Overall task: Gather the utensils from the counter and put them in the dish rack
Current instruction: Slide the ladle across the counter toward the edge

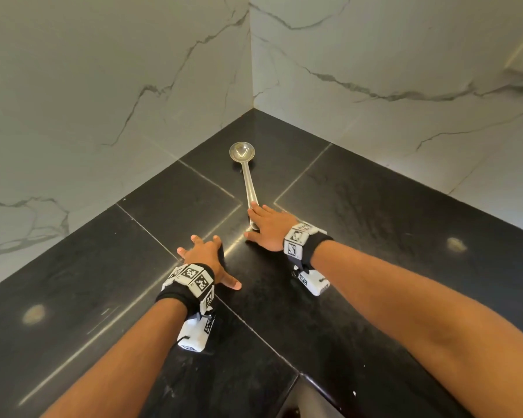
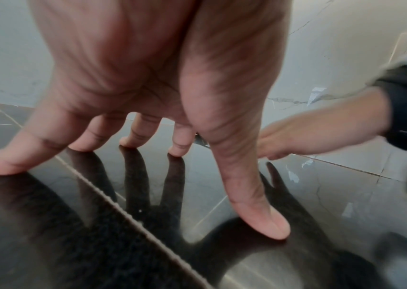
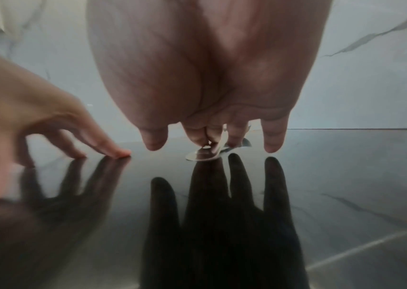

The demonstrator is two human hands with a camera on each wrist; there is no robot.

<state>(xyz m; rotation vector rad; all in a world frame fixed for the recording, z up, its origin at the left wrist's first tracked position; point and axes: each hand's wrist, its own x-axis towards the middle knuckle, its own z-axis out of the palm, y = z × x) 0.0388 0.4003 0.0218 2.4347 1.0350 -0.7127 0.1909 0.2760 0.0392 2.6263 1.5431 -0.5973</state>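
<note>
One utensil visible: ladle [image 1: 245, 173] lying on the black counter [image 1: 375, 236] near the far corner, not lifted. Right hand [image 1: 267, 226] flat over its handle end, no grasp yet. Left hand [image 1: 207, 256] splayed, holding nothing. Rack out of view; nothing racked, judging by this.

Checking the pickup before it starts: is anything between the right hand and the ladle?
Nothing visible. The right hand already rests on the ladle at its handle end, on bare black counter. The left hand is spread flat beside it, apart.
</note>
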